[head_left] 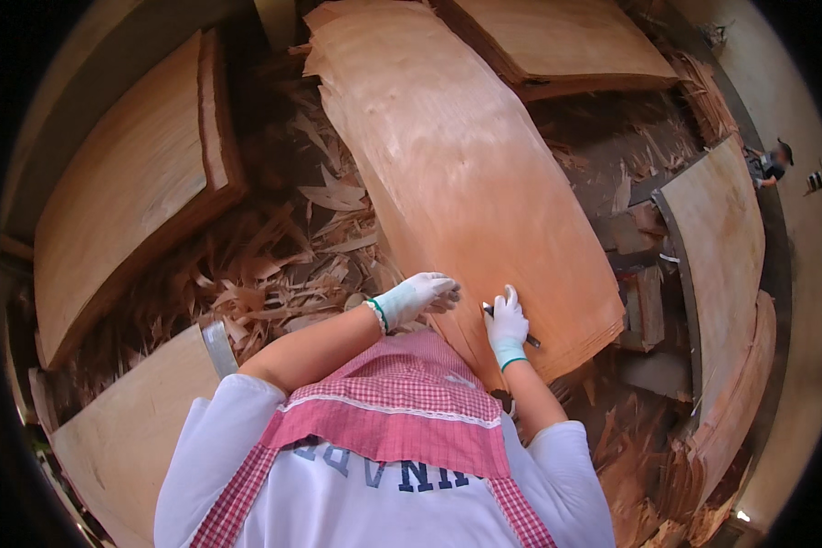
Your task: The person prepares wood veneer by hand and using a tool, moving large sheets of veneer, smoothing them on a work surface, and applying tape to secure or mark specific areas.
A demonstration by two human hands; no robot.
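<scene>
A long stack of thin wood veneer sheets (466, 173) stretches away in front of me, its top sheet smooth and reddish-tan. At the stack's near left edge is my left hand (416, 297), in a white glove with a green cuff; its fingers are extended and hold nothing visible. Over the near end of the top sheet, my right hand (508, 324), gloved alike, is closed around a slim black tool (532, 342). Both ends of this tool stick out past the hand, but its exact kind cannot be made out.
Veneer scraps (265, 283) litter the floor left of the stack. Another veneer stack (137, 201) stands at the left, one (566, 36) at the far right and one (717, 256) at the right. A person (774, 164) is in the distance at the right.
</scene>
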